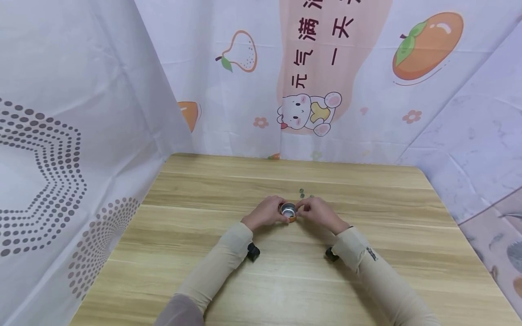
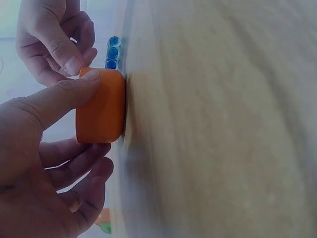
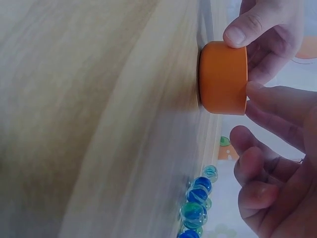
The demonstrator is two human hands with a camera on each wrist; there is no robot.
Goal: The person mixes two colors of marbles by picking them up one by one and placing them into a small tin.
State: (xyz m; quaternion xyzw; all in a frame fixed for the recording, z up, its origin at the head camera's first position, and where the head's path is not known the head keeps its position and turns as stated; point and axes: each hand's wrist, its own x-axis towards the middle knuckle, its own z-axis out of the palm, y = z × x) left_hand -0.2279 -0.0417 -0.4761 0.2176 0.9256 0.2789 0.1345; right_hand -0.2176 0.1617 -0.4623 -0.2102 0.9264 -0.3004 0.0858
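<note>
A small round orange cup (image 1: pixel 288 219) with a shiny metal inside stands on the table between both hands. My left hand (image 1: pixel 269 212) grips its side, the thumb against the outer wall and the fingers around the far side. In the left wrist view the orange wall (image 2: pixel 101 109) faces the camera. My right hand (image 1: pixel 319 212) is at the opposite side of the cup, thumb and forefinger tips right at the rim and the other fingers curled. I cannot tell whether these fingertips pinch anything. Several blue and green glass marbles (image 3: pixel 194 213) lie close beyond the right hand.
The wood-grain table (image 1: pixel 195 194) reaches back to a printed cloth (image 1: pixel 232 117). Another patterned cloth (image 1: pixel 118 90) hangs along the left edge. Dark wrist devices (image 1: pixel 253 252) sit under both sleeves, close over the table.
</note>
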